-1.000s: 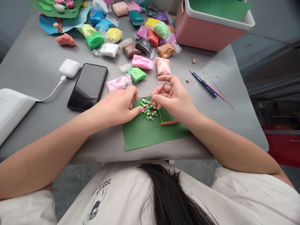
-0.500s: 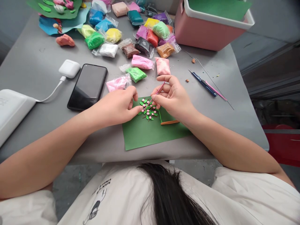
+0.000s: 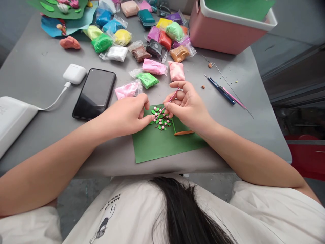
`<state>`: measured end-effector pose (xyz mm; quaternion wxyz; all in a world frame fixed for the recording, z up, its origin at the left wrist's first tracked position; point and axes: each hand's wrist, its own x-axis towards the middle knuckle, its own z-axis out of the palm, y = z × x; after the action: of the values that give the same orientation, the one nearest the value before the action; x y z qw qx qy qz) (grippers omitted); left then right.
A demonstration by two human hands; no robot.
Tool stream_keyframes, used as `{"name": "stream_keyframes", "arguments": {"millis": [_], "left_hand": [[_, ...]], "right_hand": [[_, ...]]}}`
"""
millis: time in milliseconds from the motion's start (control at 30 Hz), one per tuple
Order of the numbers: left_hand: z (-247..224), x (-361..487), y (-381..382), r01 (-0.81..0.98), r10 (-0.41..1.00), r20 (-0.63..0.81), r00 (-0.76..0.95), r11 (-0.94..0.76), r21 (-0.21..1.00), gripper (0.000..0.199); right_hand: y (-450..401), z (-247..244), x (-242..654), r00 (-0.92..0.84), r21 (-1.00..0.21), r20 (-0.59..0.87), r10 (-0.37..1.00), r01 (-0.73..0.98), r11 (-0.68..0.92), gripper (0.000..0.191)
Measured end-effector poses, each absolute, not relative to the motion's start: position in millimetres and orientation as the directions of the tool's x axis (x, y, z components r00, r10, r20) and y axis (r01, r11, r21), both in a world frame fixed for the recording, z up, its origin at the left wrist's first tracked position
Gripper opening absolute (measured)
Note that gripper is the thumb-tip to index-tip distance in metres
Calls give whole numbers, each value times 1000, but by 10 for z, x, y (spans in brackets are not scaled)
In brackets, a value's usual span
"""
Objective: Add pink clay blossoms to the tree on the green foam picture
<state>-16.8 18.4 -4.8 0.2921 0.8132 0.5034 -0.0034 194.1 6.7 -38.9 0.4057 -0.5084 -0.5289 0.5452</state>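
Observation:
A green sheet (image 3: pixel 149 148) lies near the table's front edge, bearing a clay cluster (image 3: pixel 160 122) of green leaves, pink balls and thin brown stems. Right of the cluster are a green clay strip and an orange clay bar (image 3: pixel 183 133). My right hand (image 3: pixel 186 105) pinches a thin pink tool (image 3: pixel 173 96) between thumb and fingers, its tip down at the cluster's left part. My left hand (image 3: pixel 129 113) rests at the cluster's left edge, thumb stretched to the tool tip and the forefinger bent apart from it. Nothing shows between those fingers.
Many bagged clay packs (image 3: pixel 149 79) spread across the back. A phone (image 3: pixel 95 93), white earphone case (image 3: pixel 74 74) and white power bank (image 3: pixel 15 118) lie left. Pens (image 3: pixel 220 88) and a thin wire lie right. A pink bin (image 3: pixel 220 32) stands back right.

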Motion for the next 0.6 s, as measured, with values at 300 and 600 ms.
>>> {"name": "stream_keyframes", "arguments": {"millis": [300,600], "left_hand": [[-58,-157,180,829,822,-293,488,-331,450,23],[15,-177,187,821,876,-173,450,-330,465,9]], "right_hand": [[89,-408,1949,-148,-992,-116,982,69,-107,51],[168,-444,2044,-120,-1000,-28,992,15,-27,45]]}}
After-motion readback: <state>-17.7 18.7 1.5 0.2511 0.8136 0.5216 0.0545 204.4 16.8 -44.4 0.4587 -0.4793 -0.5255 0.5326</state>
